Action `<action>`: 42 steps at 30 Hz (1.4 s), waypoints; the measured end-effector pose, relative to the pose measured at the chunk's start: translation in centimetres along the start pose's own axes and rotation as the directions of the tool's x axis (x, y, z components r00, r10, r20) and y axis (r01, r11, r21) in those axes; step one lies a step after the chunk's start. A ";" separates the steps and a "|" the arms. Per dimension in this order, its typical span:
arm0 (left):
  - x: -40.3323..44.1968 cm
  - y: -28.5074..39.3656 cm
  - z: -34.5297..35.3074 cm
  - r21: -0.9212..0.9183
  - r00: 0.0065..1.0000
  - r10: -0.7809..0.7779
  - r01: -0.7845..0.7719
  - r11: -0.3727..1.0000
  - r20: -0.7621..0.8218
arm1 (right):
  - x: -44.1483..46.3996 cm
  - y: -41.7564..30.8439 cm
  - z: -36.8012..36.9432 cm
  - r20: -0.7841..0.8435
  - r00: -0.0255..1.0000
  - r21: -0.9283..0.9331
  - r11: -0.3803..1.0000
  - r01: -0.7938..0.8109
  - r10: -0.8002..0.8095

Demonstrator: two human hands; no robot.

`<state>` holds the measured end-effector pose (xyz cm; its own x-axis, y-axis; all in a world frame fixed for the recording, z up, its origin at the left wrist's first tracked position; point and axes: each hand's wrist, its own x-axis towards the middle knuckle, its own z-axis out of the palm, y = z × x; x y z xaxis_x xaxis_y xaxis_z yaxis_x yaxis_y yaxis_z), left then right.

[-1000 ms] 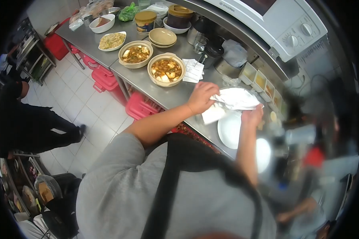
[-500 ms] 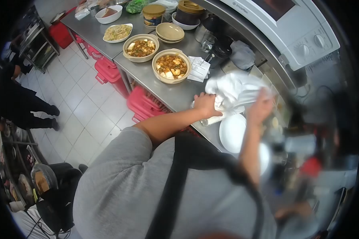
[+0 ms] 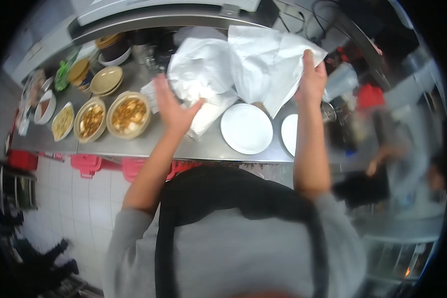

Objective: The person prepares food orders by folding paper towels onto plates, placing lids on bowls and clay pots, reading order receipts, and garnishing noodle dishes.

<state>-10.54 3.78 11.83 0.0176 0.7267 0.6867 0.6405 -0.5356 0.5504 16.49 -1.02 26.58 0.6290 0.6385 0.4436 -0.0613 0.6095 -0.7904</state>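
Note:
My right hand (image 3: 313,82) grips the right edge of a wrinkled white sheet (image 3: 263,57), thumb or fingers pressed on it; whether it is paper or thin plastic I cannot tell. The sheet hangs raised over the counter, its lower corner between two white plates. My left hand (image 3: 176,109) has thumb and fingers spread beside a crumpled white bundle (image 3: 201,69), the thumb near or touching its lower part. Below the sheet lies a round white plate (image 3: 247,129). Another white plate (image 3: 289,134) is partly hidden behind my right forearm.
Two bowls of tofu in brown sauce (image 3: 129,116) (image 3: 91,119) stand left on the steel counter (image 3: 159,144). Beyond are an oval noodle dish (image 3: 62,122), stacked beige bowls (image 3: 107,80) and a tub (image 3: 79,74). Pink bins (image 3: 86,164) sit below. At right, another person's arm (image 3: 385,156) is blurred.
The view has turned right. My right hand has moved away to the right with the white sheet, now spread out. My left hand has lifted off the bundle and opened.

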 end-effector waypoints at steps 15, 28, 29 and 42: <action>0.1 17.6 9.0 -0.649 0.683 -0.184 0.730 0.213 0.707 | -2.1 2.2 -16.9 0.155 0.805 -0.154 0.819 -0.553 0.572; -5.0 16.0 16.3 -0.289 0.709 -0.442 0.658 0.695 0.550 | 1.0 4.3 -31.4 0.037 0.974 -0.611 0.776 -0.155 0.223; -5.4 16.7 16.5 -0.285 0.682 -0.438 0.679 0.676 0.586 | 0.9 4.5 -31.8 0.044 0.970 -0.584 0.794 -0.171 0.241; -8.7 23.9 20.2 -0.173 0.688 -0.410 0.611 0.773 0.598 | -0.8 5.1 -32.0 0.166 0.945 -0.603 0.787 -0.129 0.282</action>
<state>20.15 -6.62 9.38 0.2088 0.9773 -0.0372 0.3732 -0.0445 0.9267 40.45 -13.41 8.66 0.4487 0.8530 0.2665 0.3376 0.1143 -0.9343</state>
